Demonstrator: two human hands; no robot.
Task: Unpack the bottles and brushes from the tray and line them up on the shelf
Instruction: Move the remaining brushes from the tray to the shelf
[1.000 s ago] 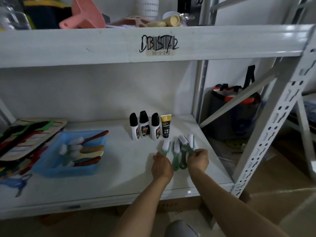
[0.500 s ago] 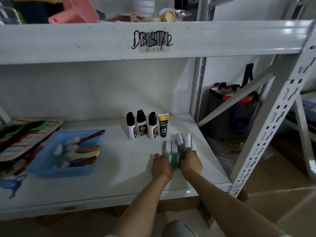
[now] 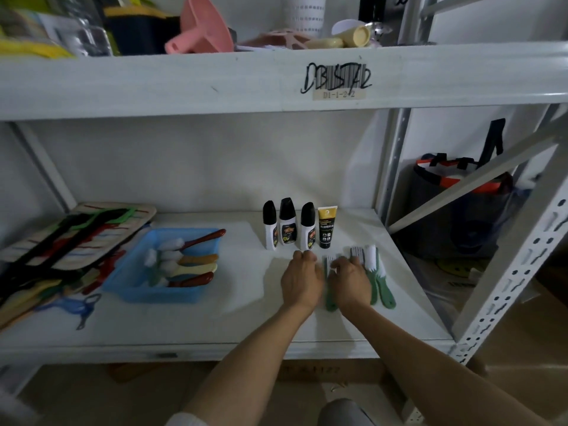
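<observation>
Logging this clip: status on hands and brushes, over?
Left hand and right hand down on green brushes, grip unclear. Four bottles lined up. Blue tray holds more brushes. Nothing blocking.

Pink funnel [image 3: 205, 27] above; striped mat [image 3: 83, 235] left.

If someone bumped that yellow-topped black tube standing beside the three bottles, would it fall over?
Probably easily: the tube stands upright on a narrow end, tall for its base. It looks small, so likely light. It stands close beside the right-hand bottle, so it might knock that too.
</observation>
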